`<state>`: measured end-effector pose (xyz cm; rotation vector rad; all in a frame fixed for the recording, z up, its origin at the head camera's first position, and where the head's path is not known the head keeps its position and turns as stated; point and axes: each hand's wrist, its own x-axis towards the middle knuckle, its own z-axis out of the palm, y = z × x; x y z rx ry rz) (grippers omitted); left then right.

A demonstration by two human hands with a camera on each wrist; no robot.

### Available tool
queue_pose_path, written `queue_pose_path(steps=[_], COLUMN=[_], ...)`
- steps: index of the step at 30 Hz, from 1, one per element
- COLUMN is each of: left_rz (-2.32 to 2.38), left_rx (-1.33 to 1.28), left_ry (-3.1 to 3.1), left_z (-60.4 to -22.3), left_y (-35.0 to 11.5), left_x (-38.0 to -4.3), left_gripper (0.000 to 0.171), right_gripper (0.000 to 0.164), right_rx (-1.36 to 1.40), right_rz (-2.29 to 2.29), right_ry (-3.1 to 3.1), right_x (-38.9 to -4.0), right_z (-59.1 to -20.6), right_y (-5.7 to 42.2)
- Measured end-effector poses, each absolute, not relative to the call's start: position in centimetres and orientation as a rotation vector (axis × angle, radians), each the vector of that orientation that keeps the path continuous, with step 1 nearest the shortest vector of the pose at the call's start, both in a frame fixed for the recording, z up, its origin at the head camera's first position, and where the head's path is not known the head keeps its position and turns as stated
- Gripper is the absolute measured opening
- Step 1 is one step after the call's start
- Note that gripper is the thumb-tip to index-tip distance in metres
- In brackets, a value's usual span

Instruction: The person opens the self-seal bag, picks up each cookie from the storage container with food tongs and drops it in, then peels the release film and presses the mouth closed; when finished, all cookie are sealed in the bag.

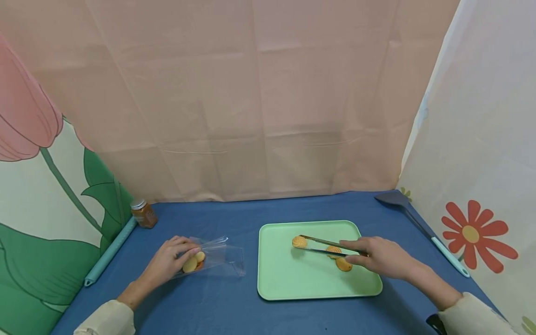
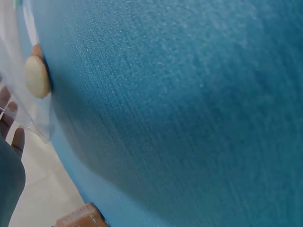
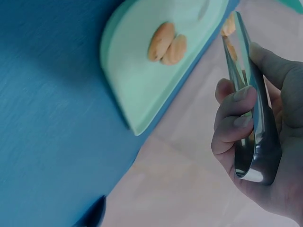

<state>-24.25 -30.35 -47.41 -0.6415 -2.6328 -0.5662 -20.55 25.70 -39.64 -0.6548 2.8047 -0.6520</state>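
My left hand (image 1: 169,258) grips a clear plastic bag (image 1: 230,260), whose other end points right toward the tray. Several round golden cookies (image 1: 190,265) lie inside the bag near my fingers; one pale cookie (image 2: 37,77) shows through the plastic in the left wrist view. In my right hand (image 1: 378,253) is a pair of metal tongs (image 3: 262,137), gripped with thumb and curled fingers. Between the tong tips sits a cookie (image 1: 299,241), over the light green tray (image 1: 289,286). Two more cookies (image 3: 162,41) lie together on the tray, partly behind the tongs in the head view.
A brown jar (image 1: 144,215) with a silver lid stands at the back left, near a rolled teal mat (image 1: 110,253) along the left edge. A dark spatula (image 1: 412,216) with a pale blue handle lies along the right edge. Blue cloth (image 1: 201,307) covers the table.
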Motion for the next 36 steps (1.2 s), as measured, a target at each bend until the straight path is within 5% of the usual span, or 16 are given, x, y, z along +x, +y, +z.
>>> queue_pose_path(steps=[36], left_rz=[-0.612], left_rx=[-0.633], left_ry=[-2.641], left_z=[-47.7], left_y=[-30.3], left_x=[-24.2], left_gripper=[0.015], right_gripper=[0.044], right_rx=[-1.095], right_rz=[-0.625], right_ry=[2.737], right_x=[-20.7], right_z=[-39.7], right_y=[15.1])
